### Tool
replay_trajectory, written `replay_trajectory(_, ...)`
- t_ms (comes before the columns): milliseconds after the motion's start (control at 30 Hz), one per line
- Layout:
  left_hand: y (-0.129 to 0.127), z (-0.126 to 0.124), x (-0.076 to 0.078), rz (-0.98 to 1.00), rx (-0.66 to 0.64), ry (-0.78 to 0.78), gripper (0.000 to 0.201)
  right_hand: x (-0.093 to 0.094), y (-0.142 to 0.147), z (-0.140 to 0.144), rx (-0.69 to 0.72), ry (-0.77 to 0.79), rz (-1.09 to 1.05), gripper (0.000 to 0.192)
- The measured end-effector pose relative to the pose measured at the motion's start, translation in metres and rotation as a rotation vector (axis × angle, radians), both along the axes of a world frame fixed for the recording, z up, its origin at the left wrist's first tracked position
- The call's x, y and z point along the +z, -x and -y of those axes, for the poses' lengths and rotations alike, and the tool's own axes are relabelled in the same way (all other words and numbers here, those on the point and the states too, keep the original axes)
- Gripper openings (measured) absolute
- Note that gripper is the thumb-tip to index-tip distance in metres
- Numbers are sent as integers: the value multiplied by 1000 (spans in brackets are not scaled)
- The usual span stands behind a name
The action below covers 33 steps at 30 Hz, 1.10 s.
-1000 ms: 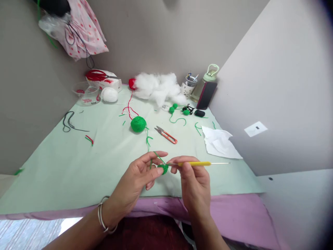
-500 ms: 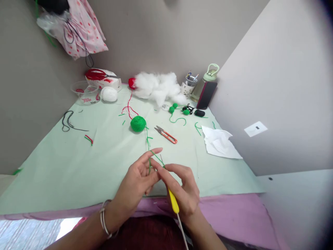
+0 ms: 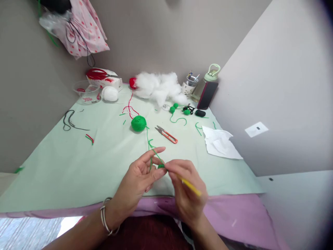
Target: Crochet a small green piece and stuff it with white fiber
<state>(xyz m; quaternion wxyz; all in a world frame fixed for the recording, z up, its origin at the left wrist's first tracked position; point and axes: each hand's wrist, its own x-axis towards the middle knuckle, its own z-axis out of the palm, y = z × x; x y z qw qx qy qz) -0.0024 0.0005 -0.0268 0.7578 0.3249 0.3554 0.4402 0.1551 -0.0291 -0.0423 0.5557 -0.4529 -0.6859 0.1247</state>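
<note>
left hand (image 3: 140, 177): pinches green piece (image 3: 161, 166), near centre, yarn (image 3: 150, 146) over forefinger | right hand (image 3: 186, 189): closed on hook (image 3: 191, 186), tip at piece | risk: strand to far ball (image 3: 138, 123) may snag clippers (image 3: 166, 134); loop could slip off.

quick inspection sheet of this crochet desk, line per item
surface: pale green cloth over a pink cover.
job's things: small green crochet piece; yellow crochet hook; green yarn ball, its strand running to the hands.
clutter: orange snips, white stuffing, white tissue, red scissors, water bottle, yarn scraps.
grippers: left hand pinches the piece; right hand grips the hook.
cables: black cord on the cloth.
surroundings: grey walls; spotted pink cloth hanging.
</note>
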Motion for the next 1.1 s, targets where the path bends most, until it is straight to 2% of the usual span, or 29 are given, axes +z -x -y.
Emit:
replay_trajectory(100, 2, -3, 1, 98, -58, 105, 47, -4, -2, 4, -33, -119, 145, 41)
replay_trajectory(200, 6, -8, 2, 187, -86, 188, 38, -1, -3, 2, -24, -57, -61, 35)
replay_trajectory(333, 6, -8, 3, 118, -18, 84, 39, 9, -1, -5, 57, 130, -356, 23)
replay_trajectory(400, 5, -5, 3, 47, -26, 3, 41, 9, 0, -8, 110, 178, -381, 20)
replay_trajectory(500, 4, -2, 4, -26, -40, -80, 37, 5, -2, -10, 106, 226, -435, 19)
replay_trajectory(667, 8, -2, 3, -93, -17, -95, 35, 1, -7, -9, 167, 287, -580, 22)
replay_trajectory(733, 8, -2, 2, -124, -7, -107, 33, 4, -7, -7, 157, 273, -543, 22)
replay_trajectory(833, 8, -1, 1, -169, 32, -140, 34, 8, -7, -2, 92, 217, -361, 23)
replay_trajectory(967, 6, 0, 0, -261, 75, -195, 32, 6, -7, 4, 104, 43, -83, 28)
replay_trajectory(1033, 7, 0, -1, -278, 86, -206, 31, 3, -6, 5, 123, -47, -18, 29)
replay_trajectory(1100, 8, 0, -2, -266, 85, -201, 32, 0, -5, 5, 110, -72, -27, 30)
